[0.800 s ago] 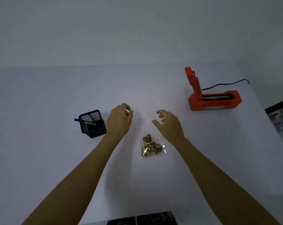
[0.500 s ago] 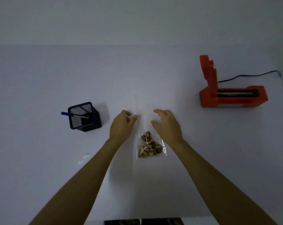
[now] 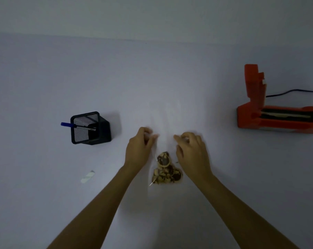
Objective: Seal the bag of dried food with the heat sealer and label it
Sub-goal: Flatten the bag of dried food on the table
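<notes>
A clear bag of dried food [image 3: 165,170] lies flat on the white table, its brown pieces bunched at the near end and its empty upper part reaching away from me. My left hand [image 3: 138,150] has its thumb and fingers curled together on the bag's left edge. On the right edge, my right hand [image 3: 191,151] pinches in the same way. The orange heat sealer [image 3: 277,120] stands at the far right with its lid [image 3: 254,83] raised upright. A small white label [image 3: 87,177] lies on the table to the left of my left forearm.
A black mesh pen holder [image 3: 91,128] stands left of my hands, with a blue-capped pen [image 3: 67,124] sticking out of it. The sealer's black cable [image 3: 295,91] runs off to the right. The white table [image 3: 152,72] ends at a pale wall behind.
Both hands have come closer together, and their fingers went from spread to curled on the bag's edges. My head has tilted down and left, so the sealer sits further right in view.
</notes>
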